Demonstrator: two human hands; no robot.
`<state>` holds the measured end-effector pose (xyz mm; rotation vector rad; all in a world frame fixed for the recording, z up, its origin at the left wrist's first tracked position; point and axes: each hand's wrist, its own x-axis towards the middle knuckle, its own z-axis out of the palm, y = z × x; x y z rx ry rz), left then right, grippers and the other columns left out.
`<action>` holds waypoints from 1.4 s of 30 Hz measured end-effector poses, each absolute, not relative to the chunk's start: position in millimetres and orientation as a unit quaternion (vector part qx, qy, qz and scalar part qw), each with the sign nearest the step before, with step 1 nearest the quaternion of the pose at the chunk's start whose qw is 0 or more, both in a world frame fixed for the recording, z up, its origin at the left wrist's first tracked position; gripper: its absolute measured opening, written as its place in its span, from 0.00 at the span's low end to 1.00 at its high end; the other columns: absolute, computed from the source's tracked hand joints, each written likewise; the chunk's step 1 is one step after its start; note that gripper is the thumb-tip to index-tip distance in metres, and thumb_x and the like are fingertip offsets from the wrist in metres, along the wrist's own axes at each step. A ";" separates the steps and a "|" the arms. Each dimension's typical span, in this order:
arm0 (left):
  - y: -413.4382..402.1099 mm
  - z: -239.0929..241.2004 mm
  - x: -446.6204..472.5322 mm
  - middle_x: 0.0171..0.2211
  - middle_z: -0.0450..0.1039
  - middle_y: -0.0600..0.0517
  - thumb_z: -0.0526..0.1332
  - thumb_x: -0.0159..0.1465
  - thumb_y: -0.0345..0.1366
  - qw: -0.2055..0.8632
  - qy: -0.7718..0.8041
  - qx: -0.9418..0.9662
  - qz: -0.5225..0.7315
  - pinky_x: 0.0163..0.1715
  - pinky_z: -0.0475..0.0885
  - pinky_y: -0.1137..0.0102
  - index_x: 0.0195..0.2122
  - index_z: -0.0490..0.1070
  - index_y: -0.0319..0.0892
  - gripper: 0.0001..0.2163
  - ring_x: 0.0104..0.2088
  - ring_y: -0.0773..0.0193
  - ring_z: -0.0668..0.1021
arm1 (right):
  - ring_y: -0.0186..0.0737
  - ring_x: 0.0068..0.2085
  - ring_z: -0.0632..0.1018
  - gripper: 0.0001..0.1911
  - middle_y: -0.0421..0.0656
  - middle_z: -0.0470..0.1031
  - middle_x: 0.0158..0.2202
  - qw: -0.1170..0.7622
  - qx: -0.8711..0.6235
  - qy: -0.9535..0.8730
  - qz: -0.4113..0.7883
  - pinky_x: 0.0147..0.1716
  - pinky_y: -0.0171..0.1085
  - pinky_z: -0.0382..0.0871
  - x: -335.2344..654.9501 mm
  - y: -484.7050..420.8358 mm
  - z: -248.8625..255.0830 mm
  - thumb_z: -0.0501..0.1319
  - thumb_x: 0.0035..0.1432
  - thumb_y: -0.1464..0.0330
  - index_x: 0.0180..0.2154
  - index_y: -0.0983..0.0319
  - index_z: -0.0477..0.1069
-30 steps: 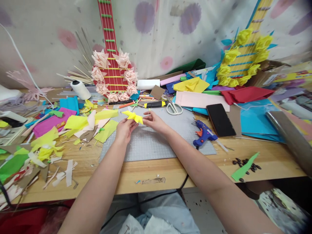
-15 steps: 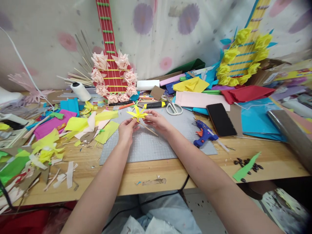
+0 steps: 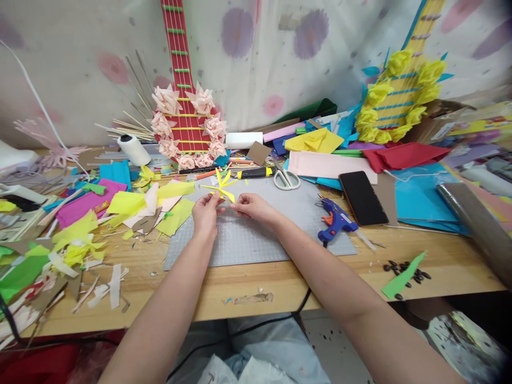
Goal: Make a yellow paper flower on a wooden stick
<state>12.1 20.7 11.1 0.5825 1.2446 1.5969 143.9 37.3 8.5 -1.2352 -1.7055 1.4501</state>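
Observation:
A yellow paper flower (image 3: 221, 186) with narrow, spread petals is held over the grey cutting mat (image 3: 240, 245). My left hand (image 3: 206, 216) is closed, thumb and fingers pinching the flower at its base. Close by on the right, my right hand (image 3: 254, 208) is closed too, its fingertips together at the thin stick below the petals; most of that stick is hidden by the fingers. Just beyond the flower lie a black and yellow utility knife (image 3: 256, 173) and scissors with pale handles (image 3: 287, 181). A blue glue gun (image 3: 336, 218) rests at the mat's right side.
Paper scraps (image 3: 80, 240) cover the table's left. A phone (image 3: 363, 197), blue sheets (image 3: 424, 197) and dark seed-like pieces (image 3: 408, 272) are on the right. Behind stand a red paper guitar (image 3: 186, 128) with pink flowers and a yellow one (image 3: 396, 101). A black cable (image 3: 302, 303) hangs over the front edge.
The flower has tilted and turned between my hands. My right hand has come down from beside the petals and its fingers have closed at the stick, which showed in the open before.

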 end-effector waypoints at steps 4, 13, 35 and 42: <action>21.8 9.8 11.0 0.26 0.71 0.53 0.67 0.45 0.36 0.495 0.507 0.237 0.665 0.19 0.66 0.78 0.25 0.67 0.37 0.11 0.26 0.69 0.75 | 0.25 0.20 0.60 0.19 0.34 0.65 0.19 0.322 -0.453 -0.671 0.492 0.19 0.29 0.51 145.1 39.5 5.0 0.61 0.43 0.54 0.24 0.62 0.60; 20.4 10.4 11.1 0.24 0.70 0.53 0.68 0.41 0.41 0.480 0.533 0.241 0.654 0.16 0.59 0.79 0.25 0.67 0.37 0.16 0.25 0.70 0.74 | 0.27 0.19 0.60 0.16 0.34 0.63 0.16 0.311 -0.491 -0.686 0.438 0.21 0.30 0.52 144.9 40.4 5.1 0.59 0.46 0.56 0.22 0.61 0.59; 24.5 -4.6 5.4 0.38 0.66 0.46 0.61 0.49 0.31 0.007 0.630 0.605 0.486 0.49 0.57 0.59 0.34 0.65 0.42 0.11 0.46 0.53 0.66 | 0.28 0.18 0.62 0.17 0.36 0.63 0.15 0.312 -0.524 -0.660 0.440 0.21 0.31 0.54 145.2 41.4 7.0 0.55 0.51 0.56 0.21 0.62 0.63; 22.7 -1.3 -1.5 0.34 0.71 0.51 0.54 0.59 0.38 0.049 0.637 0.620 0.454 0.32 0.63 0.70 0.33 0.68 0.43 0.07 0.30 0.65 0.71 | 0.26 0.17 0.59 0.18 0.34 0.61 0.14 0.308 -0.536 -0.652 0.438 0.19 0.30 0.51 147.6 42.4 5.6 0.55 0.51 0.56 0.21 0.63 0.64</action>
